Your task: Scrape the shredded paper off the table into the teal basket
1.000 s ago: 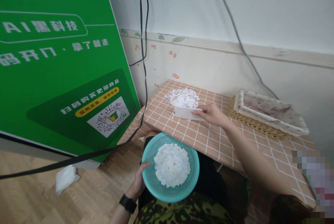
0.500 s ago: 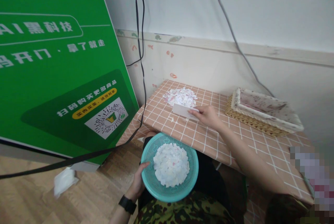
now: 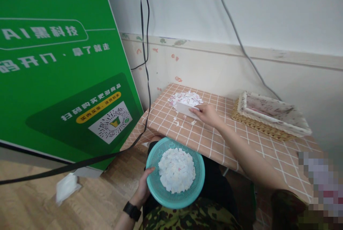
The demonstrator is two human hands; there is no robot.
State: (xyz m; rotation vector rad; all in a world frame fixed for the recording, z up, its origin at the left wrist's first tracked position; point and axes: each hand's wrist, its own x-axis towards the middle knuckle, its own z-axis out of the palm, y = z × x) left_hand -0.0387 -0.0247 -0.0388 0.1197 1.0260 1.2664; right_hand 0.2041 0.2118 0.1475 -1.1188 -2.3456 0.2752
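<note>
My left hand [image 3: 144,184] grips the left rim of a round teal plastic basket [image 3: 198,183], thumb over the edge and fingers hidden beneath. The basket rests over my lap, under the table's front edge, with a mound of small white paper scraps [image 3: 177,170] inside. Over the table, my right hand [image 3: 207,114] pinches the right end of a flat white rectangular card [image 3: 184,109]. The card stands on its long side against the near edge of a pile of torn paper bits [image 3: 187,97]. A few loose scraps [image 3: 177,123] lie just in front of it.
A checked brown tablecloth [image 3: 219,140] covers the table. A cloth-lined wicker basket [image 3: 268,117] stands at the back right. A green printed panel [image 3: 66,90] rises on the left, with a black cable [image 3: 107,157] crossing in front. A white packet [image 3: 66,187] lies on the floor.
My right hand has moved the card slightly back and left, up against the pile. More loose scraps now show in front of it. My left hand keeps the basket in about the same place.
</note>
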